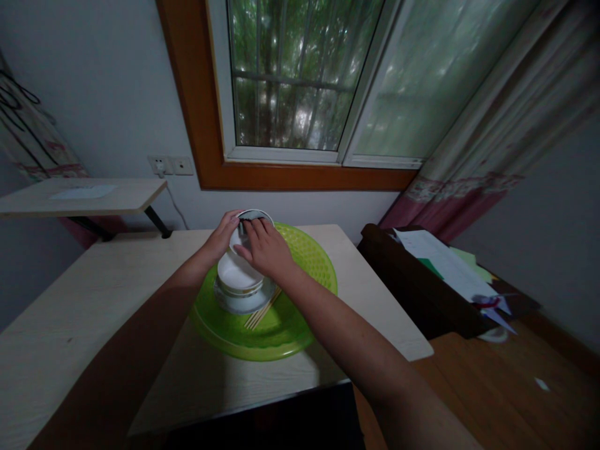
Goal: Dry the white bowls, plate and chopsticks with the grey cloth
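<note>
Above the far-left edge of a round green tray (257, 354) on a table (375, 306), a person's left hand (224, 236) gripped a white bowl (255, 214) by its side, while the right hand (269, 249) lay against it, whether clamped or loose impossible to tell. Nearer the tray's left edge, stacked bowls (239, 275) sat on a plate (241, 306), chopsticks (261, 314) by its right rim.
</note>
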Available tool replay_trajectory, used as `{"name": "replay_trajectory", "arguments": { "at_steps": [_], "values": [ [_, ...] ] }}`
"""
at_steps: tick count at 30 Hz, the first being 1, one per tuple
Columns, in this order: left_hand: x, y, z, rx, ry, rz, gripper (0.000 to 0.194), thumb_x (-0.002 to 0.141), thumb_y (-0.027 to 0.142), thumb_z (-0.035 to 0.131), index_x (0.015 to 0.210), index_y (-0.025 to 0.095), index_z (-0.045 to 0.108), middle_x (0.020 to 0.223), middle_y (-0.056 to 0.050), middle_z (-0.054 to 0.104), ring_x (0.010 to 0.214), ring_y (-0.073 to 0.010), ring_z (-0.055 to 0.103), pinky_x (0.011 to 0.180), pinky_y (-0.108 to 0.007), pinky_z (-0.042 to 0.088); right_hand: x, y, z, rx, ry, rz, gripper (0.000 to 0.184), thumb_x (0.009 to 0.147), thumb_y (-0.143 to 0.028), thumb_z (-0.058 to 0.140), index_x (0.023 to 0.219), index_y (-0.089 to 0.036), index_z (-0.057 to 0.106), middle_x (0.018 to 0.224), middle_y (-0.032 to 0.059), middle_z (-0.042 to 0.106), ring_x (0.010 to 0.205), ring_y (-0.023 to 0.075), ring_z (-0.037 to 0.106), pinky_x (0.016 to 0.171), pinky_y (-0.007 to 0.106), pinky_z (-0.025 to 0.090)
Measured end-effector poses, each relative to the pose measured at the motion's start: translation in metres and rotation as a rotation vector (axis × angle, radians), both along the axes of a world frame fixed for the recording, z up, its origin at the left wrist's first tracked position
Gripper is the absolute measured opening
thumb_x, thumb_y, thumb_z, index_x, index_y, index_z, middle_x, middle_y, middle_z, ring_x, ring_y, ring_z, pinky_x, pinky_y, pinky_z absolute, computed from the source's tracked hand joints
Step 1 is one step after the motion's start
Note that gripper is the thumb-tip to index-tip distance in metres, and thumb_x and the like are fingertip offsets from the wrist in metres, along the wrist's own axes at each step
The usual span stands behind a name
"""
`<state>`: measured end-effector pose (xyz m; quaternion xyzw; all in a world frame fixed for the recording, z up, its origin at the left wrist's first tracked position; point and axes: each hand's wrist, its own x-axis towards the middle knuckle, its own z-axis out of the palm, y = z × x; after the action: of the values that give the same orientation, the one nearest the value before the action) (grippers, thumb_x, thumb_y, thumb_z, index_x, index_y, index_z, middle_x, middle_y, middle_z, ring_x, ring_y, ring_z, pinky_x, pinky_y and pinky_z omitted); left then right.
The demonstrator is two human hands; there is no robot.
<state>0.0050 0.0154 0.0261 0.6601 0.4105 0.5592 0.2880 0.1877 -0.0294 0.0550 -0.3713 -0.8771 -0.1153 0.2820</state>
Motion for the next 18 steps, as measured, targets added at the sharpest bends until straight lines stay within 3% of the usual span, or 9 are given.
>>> {"name": "replay_trajectory", "arguments": {
  "at_steps": [11, 18],
  "values": [
    [-0.004, 0.006, -0.005, 0.016, -0.077, 0.031, 0.045, 0.097, 0.052, 0.044, 0.128, 0.021, 0.056, 0.137, -0.01, 0.059, 0.131, -0.0224, 0.052, 0.116, -0.038, 0.037, 0.001, 0.003, 0.002, -0.078, 0.035, -0.016, 0.056, 0.104, -0.044, 0.044, 0.15, -0.01, 0.044, 0.145, 0.0187, 0.054, 0.132, 0.0298, 0.05, 0.112, 0.044, 0.044],
    [-0.006, 0.016, -0.012, -0.044, -0.263, 0.044, 0.045, 0.096, 0.054, 0.042, 0.125, 0.022, 0.053, 0.126, -0.008, 0.063, 0.114, -0.0207, 0.06, 0.1, -0.034, 0.049, 0.003, 0.002, 0.008, -0.064, -0.003, 0.064, 0.041, 0.106, -0.032, 0.038, 0.135, -0.013, 0.059, 0.136, 0.0138, 0.06, 0.125, 0.0259, 0.054, 0.111, 0.041, 0.045]
  ]
}}
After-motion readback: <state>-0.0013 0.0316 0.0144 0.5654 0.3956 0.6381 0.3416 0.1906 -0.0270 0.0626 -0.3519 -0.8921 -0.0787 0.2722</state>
